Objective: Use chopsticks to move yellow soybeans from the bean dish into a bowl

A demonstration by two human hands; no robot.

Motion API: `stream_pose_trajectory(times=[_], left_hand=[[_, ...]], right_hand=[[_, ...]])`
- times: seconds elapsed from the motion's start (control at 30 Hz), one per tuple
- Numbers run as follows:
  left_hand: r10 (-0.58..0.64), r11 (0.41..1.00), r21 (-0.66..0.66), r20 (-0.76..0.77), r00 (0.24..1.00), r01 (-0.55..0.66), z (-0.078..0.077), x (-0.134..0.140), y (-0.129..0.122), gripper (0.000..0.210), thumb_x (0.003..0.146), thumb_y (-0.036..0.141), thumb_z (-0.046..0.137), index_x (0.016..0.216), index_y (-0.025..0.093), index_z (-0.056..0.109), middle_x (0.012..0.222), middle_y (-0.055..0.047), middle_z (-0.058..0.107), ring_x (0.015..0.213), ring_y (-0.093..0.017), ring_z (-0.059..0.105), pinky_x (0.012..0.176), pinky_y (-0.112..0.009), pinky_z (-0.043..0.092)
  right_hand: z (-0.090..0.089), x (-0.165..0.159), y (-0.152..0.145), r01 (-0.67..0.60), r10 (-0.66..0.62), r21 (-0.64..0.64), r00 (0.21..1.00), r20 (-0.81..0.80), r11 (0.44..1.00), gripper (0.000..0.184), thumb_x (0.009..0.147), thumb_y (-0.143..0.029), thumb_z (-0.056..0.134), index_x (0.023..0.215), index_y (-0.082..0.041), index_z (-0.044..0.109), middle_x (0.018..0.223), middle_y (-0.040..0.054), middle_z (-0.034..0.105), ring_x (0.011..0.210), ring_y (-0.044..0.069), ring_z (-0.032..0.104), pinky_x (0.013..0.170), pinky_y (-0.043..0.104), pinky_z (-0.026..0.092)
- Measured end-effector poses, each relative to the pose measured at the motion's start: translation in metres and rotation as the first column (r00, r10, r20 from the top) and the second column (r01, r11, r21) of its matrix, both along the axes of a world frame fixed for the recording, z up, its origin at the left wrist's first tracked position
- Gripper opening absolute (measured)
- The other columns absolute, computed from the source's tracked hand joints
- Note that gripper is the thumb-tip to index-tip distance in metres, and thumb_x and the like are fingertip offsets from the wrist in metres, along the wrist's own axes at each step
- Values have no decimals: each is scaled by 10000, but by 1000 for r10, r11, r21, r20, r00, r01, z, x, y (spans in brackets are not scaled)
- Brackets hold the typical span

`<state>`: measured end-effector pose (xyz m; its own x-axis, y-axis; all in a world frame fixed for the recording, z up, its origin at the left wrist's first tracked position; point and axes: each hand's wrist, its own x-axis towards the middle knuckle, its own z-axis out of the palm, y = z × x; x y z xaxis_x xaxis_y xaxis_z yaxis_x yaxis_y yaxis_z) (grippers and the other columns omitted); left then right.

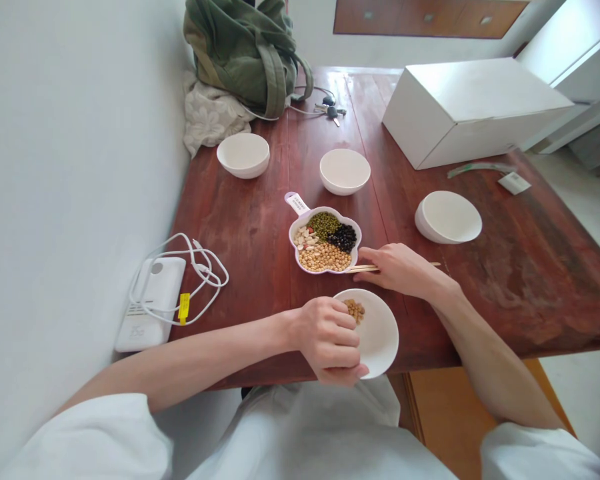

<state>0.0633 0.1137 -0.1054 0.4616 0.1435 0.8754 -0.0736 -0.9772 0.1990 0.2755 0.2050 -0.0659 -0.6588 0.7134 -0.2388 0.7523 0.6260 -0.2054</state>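
Note:
My left hand (333,341) is curled, knuckles up, over the left side of a near white bowl (383,337). Its fingers hide their own inside and part of the rim. A small heap of tan beans (354,311) lies in this bowl. My right hand (397,268) has thumb and fingers around wooden chopsticks (363,269), low over the table. Its index fingertip is at the edge of a flower-shaped dish (291,237) with a short handle. In the dish are green beans (323,225), black beans (343,237), pale peanut-like pieces (306,238) and tan beans.
Three white bowls, left (243,157), middle (345,172) and right (450,218), stand farther back. A white power bank (153,307) with a looped cable lies at left. Behind are a green bag (245,57), keys (331,110) and a large white box (475,110).

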Motion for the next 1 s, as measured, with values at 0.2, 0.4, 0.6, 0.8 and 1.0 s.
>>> stream_pose_trajectory(times=[0.2,0.4,0.6,0.8,1.0], left_hand=[[-12,998,-69,29,1000,14,1,2,1,423,831,265,649,591,218,304,480,78,363,437,-107,345,484,-332,256],[1,989,-146,56,998,7,1,1,3,418,824,252,635,594,219,287,476,74,362,442,-111,320,485,-329,256],[39,979,-201,42,998,-30,6,-1,6,422,851,217,589,589,215,259,466,65,330,426,-111,311,481,-338,238],[-35,997,72,-9,999,35,2,4,-4,416,828,323,670,584,227,347,524,70,377,449,-109,370,476,-326,280],[-57,996,65,-12,998,58,0,6,-5,442,836,326,693,599,228,334,531,71,375,456,-106,377,471,-326,302]], right_hand=[[-2,-2,1,17,-17,-38,1000,-15,999,283,1056,-501,583,981,-228,584,827,60,751,765,256,736,610,323,253],[-1,-4,0,100,-100,-23,995,-19,995,352,985,-572,676,1072,-239,599,865,52,758,789,272,735,615,312,272],[-6,-6,1,119,-120,-32,991,-58,992,247,1074,-464,544,1048,-228,614,923,64,770,825,257,743,637,316,282],[-8,3,4,105,-121,-109,981,-154,988,223,1024,-443,648,1111,-240,614,921,38,757,803,233,716,655,303,311],[-11,6,7,142,-180,-185,961,-211,972,271,971,-412,724,1145,-244,601,849,0,723,758,209,682,654,284,344]])
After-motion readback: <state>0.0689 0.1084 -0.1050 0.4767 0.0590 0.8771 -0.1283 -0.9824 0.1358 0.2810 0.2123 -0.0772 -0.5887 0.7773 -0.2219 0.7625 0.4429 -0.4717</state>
